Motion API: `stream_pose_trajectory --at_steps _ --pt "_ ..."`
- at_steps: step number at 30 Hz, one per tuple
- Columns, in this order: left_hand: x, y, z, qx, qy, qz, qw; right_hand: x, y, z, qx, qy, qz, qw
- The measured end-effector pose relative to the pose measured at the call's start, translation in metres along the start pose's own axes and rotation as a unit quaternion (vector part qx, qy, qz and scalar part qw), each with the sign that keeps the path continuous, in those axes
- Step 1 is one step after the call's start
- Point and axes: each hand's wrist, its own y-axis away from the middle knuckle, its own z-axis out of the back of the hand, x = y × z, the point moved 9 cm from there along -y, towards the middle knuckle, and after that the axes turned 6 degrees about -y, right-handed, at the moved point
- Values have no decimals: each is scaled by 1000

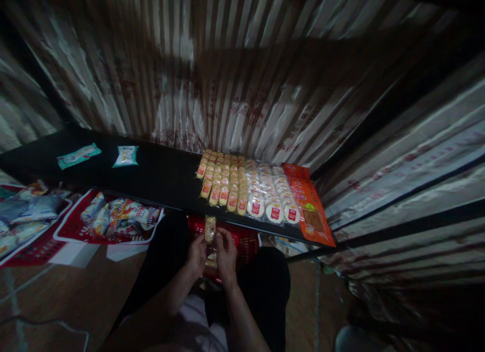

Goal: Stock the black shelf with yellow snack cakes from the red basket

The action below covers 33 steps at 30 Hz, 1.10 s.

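Observation:
A clear-wrapped golden snack bar (209, 229) stands upright between my hands, just in front of the shelf edge. My left hand (196, 254) pinches it from the left, and my right hand (226, 250) has its fingers closed at its right side. Below them, another wrapped piece (211, 261) shows in or above the red basket (247, 239) between my knees; my hands hide part of it. On the black shelf (162, 175) lie rows of similar wrapped bars (224, 194), beside rows of round white wrapped snacks (274, 212).
Orange packets (312, 218) lie at the shelf's right end. Two green-and-white packets, one long (79, 156) and one smaller (126, 156), lie on its left part. Red baskets of snack bags (60, 236) stand below left. Corrugated sheeting (227, 74) rises behind the shelf.

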Motion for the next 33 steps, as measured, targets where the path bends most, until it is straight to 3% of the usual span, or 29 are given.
stream_pose_trajectory --at_steps 3,8,11,16,25,33 --pt "-2 -1 -3 14 48 20 999 7 -1 -9 15 38 12 999" --pt "-22 -3 6 -22 60 -48 997 11 -3 -25 36 49 10 998" --pt "-40 -2 10 -24 36 -110 993 13 -3 -36 53 44 6 998" --pt "-65 2 24 -83 -18 -175 981 20 -13 -56 89 37 25 995" --pt "-100 -6 29 -134 -96 -262 951 23 -40 -74 70 93 85 990" --pt "-130 -13 35 -229 -247 -319 886 27 -55 -95 87 127 53 987"
